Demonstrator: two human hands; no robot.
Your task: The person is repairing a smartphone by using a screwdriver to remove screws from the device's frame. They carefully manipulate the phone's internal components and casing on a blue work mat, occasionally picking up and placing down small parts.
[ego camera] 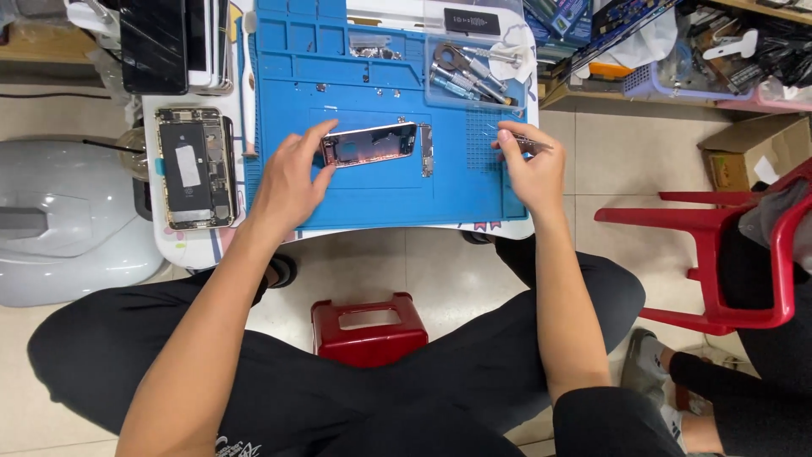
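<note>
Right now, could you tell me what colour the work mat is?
Blue; the work mat shows best in the head view.
</note>
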